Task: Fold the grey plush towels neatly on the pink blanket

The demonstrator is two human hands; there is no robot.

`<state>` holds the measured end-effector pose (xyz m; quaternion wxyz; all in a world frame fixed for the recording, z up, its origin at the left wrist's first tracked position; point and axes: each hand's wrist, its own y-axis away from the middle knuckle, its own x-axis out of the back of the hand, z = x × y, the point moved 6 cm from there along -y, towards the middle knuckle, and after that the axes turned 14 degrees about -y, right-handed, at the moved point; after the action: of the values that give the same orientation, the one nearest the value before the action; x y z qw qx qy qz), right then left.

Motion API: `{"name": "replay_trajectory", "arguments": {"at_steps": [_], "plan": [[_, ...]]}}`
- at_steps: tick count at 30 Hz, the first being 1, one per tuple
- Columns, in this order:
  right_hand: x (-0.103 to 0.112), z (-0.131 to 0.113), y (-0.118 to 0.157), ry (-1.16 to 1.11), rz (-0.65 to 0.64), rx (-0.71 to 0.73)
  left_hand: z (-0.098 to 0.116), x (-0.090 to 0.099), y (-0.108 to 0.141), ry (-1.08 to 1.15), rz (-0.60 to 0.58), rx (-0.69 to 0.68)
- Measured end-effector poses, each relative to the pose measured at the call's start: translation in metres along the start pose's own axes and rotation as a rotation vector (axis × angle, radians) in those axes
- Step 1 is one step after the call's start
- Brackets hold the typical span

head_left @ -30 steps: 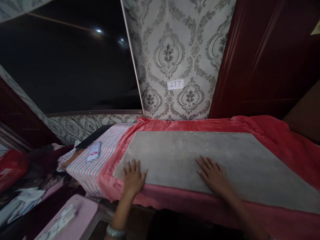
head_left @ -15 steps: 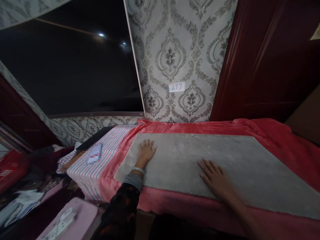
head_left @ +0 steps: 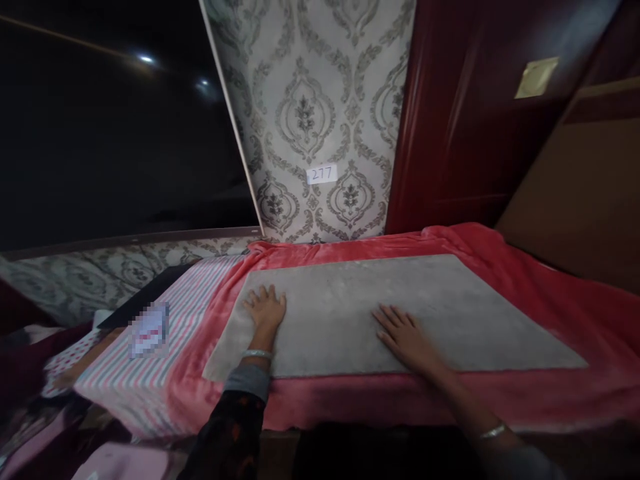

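Observation:
A grey, soft-looking mat lies spread flat on a red plush blanket. Near the mat's left end, my left hand rests palm down with its fingers spread. My right hand lies flat around the middle of the mat, fingers stretched out and pointing up and left. Neither hand grips anything. Both wrists carry a silver bangle.
Left of the blanket is a striped cloth with a blurred packet on it. A large dark television hangs on the patterned wall, beside a paper label reading 277. A dark red door and a brown panel stand at right.
My view has turned to the right, so the room appears shifted left. Both hands stay flat on the mat; the right wrist's bangle and the mat's right end now show.

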<state>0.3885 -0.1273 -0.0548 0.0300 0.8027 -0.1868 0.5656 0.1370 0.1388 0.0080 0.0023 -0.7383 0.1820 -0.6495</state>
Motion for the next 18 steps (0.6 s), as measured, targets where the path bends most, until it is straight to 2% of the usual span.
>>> {"name": "replay_trajectory", "arguments": {"at_steps": [12, 18], "plan": [[0.014, -0.009, 0.001, -0.015, -0.030, -0.010, 0.006, 0.006, -0.005, 0.036, -0.014, -0.041], [0.011, -0.006, 0.013, -0.108, -0.077, 0.016, 0.008, -0.003, -0.009, 0.041, -0.056, -0.026]]}}
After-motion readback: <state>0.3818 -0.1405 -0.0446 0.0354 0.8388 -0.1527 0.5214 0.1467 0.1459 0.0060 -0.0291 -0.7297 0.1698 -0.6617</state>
